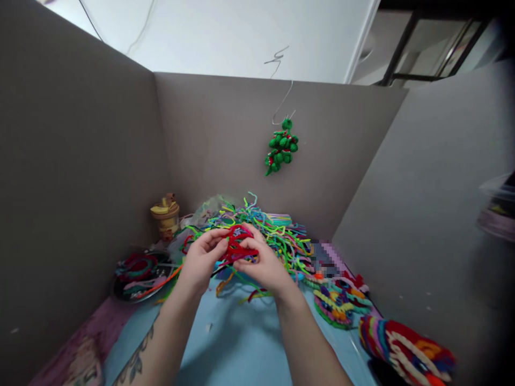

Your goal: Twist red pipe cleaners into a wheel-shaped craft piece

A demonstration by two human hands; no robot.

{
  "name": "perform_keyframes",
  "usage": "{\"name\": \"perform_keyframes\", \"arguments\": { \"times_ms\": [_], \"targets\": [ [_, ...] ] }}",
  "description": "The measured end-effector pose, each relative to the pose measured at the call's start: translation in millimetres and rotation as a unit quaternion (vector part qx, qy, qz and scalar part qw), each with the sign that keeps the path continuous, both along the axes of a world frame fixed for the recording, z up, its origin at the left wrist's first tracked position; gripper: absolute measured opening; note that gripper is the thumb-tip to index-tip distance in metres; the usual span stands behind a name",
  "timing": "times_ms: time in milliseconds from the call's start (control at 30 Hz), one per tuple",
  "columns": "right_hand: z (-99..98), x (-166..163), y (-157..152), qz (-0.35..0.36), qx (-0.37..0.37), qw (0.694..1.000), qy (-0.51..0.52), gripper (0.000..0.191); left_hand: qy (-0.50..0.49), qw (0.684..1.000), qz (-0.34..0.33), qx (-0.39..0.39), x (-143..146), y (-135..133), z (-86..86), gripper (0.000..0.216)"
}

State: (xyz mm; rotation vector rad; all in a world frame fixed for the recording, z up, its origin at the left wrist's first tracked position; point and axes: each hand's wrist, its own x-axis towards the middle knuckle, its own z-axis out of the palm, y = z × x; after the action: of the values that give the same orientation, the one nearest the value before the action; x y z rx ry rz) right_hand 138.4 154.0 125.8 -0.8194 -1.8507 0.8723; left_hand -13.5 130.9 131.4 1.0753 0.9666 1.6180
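Observation:
Both of my hands are raised over the front of a tangled heap of multicoloured pipe cleaners (281, 236). Between them is a bent red pipe cleaner (237, 249), curled into loops. My left hand (205, 254) pinches its left side with thumb and fingertips. On the other side, my right hand (259, 260) has its fingers closed around the red loops. Some green shows near my left fingertips, but I cannot make out whether it belongs to the red piece or the heap behind.
Grey panels (241, 123) enclose the blue work surface (237, 343). A green and red ornament (284, 142) hangs from a wire on the back panel. At left are a dark round tray (140, 292) and a yellowish tub (166, 217). Colourful fuzzy pieces (340, 305) lie at right.

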Motion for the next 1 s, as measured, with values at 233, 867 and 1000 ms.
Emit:
{"name": "perform_keyframes", "arguments": {
  "times_ms": [233, 867, 1000],
  "targets": [
    [-3.7, -11.8, -1.5, -0.011, -0.013, 0.995, 0.096, 0.014, -0.035, 0.999, 0.004, -0.003, 5.0, -0.3, -0.7, 0.034],
    [-9.8, -16.1, -11.4, -0.213, 0.351, 0.912, 0.01, 0.019, -0.111, 0.99, 0.087, 0.012, 12.7, 4.3, -7.3, 0.039],
    [-16.9, -22.2, -7.3, -0.193, 0.371, 0.908, -0.04, 0.018, -0.132, 0.988, 0.079, -0.009, 15.4, 4.8, -7.1, 0.041]
  ]
}}
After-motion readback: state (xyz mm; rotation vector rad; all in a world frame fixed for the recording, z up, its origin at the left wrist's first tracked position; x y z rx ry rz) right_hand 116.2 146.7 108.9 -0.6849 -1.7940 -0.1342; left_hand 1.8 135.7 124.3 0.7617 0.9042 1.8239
